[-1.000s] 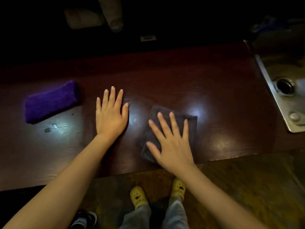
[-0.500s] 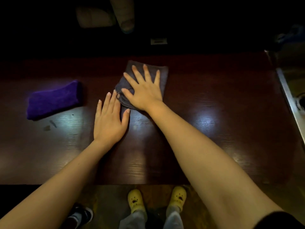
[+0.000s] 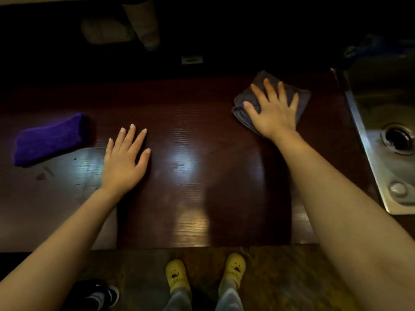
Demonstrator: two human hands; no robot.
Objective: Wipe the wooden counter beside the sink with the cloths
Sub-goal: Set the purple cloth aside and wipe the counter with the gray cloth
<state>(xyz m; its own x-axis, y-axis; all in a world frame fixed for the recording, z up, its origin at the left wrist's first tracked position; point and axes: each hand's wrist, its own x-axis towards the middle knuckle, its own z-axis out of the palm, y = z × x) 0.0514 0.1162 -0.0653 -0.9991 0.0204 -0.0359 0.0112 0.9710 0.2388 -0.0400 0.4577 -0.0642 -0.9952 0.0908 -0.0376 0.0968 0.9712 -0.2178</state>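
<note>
The dark wooden counter runs across the view. My right hand lies flat with spread fingers on a folded grey cloth, pressing it onto the counter's far right part, close to the sink. My left hand rests flat and empty on the wood, fingers apart, left of the middle. A folded purple cloth lies untouched at the far left, a short way from my left hand.
A steel sink with a round drain borders the counter on the right. Small dark marks sit below the purple cloth. Past the near edge are my yellow shoes and a black shoe.
My right hand has slid the grey cloth from the near middle up to the back beside my left hand, then right toward the sink. My left hand has stayed put.
</note>
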